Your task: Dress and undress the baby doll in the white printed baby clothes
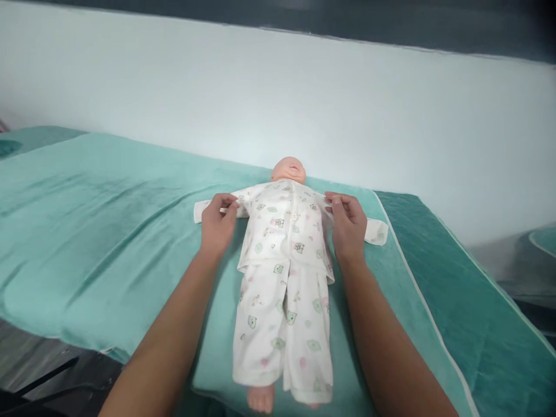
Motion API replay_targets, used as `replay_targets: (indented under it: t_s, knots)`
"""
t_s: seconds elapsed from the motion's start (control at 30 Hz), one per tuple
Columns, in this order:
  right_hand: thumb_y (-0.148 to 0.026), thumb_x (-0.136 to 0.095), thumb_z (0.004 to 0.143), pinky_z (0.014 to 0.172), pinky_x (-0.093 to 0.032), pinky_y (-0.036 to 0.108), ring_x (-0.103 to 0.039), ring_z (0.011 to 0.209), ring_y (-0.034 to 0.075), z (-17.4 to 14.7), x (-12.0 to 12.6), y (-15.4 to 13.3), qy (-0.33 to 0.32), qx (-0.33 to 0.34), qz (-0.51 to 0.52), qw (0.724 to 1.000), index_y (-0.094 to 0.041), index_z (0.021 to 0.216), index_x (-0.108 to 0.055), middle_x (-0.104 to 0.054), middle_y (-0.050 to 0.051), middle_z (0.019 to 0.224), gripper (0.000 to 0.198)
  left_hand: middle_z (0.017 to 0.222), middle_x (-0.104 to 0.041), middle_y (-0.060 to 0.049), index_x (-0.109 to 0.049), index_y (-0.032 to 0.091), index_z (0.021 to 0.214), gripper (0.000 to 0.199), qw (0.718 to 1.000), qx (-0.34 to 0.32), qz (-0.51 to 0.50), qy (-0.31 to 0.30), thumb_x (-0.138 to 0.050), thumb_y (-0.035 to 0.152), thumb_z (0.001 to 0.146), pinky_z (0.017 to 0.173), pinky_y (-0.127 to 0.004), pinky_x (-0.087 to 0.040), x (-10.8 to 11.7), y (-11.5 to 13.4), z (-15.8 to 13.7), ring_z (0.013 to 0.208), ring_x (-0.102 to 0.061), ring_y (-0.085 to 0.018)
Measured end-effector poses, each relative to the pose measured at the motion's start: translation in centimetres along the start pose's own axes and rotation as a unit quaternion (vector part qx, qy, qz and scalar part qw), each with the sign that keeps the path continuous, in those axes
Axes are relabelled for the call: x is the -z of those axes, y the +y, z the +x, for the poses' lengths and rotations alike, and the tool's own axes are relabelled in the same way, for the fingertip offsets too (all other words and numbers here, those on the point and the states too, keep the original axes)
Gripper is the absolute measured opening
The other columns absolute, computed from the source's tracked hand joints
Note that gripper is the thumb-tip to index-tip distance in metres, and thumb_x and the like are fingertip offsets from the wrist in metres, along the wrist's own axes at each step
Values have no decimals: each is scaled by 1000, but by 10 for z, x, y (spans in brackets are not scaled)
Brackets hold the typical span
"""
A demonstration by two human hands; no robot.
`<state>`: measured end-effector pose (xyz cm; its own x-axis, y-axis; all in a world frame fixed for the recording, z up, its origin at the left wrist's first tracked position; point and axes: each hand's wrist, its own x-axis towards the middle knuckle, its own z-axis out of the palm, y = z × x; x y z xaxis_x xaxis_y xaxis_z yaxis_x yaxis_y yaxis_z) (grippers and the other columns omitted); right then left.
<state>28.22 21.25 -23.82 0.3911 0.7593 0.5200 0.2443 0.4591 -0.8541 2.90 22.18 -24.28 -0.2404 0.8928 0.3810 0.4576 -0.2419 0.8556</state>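
Fingers (224,200) at white bear-print shirt (284,231)

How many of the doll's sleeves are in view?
2: one sleeve by the left hand, the other sleeve by the right hand; each is partly hidden by that hand.

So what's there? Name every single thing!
Doll: one, pinkish, lying centre
Pyjama top: one, white, printed, on doll
Trousers: one pair, white, on doll
Light cloth: one, pale green, under doll
Darker cover: count unclear, green, right side
Wall: one, white, behind
Strip: one, dark, above wall
Floor: one, grey, bottom left
Bars: at least two, black, bottom left
Left hand: one, bare, at left-side sleeve
Right hand: one, bare, at right-side sleeve
Forearms: two, bare, flanking doll
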Motion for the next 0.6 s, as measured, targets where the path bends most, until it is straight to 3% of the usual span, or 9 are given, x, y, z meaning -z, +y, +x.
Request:
replay_targets:
  t_s: [0.1,0.2,0.3,0.43,0.6]
  knots:
    - [-36,-52,90,109,-41,45,-54,127,23,2,19,31,-52,41,-147,987,-20,111,-66,-62,12,133,30,121,-62,-11,-60,20,111,34,976,-64,209,9,-46,13,81,103,-42,-45,21,-29,-2,119,-53,-26]
    - [-36,-49,89,115,-34,47,-50,132,28,4,51,58,-106,64,-285,950,-14,122,-64,-59,18,137,43,136,-56,-15,-59,17,126,47,945,-53,324,-4,-46,13,81,107,-48,-40,34,-43,-1,130,-45,-33]
    - [-35,-47,88,115,-34,48,-50,133,30,7,91,76,-140,61,-363,919,-10,127,-61,-58,21,138,48,143,-53,-17,-54,16,139,53,931,-6,364,-25,-44,21,87,104,-54,-41,38,-49,2,131,-44,-38]
    - [-34,-47,89,110,-40,49,-55,127,31,10,137,86,-159,15,-424,891,-13,128,-62,-60,19,136,46,152,-45,-19,-35,18,154,61,914,5,402,-59,-36,26,94,107,-57,-37,38,-54,7,137,-41,-39]
    - [-38,-49,87,101,-44,48,-60,114,33,18,154,91,-92,-40,-463,881,-12,117,-67,-67,21,122,43,147,-50,-20,-36,20,154,58,905,-7,423,-57,-32,23,96,108,-56,-35,41,-58,12,139,-42,-37]
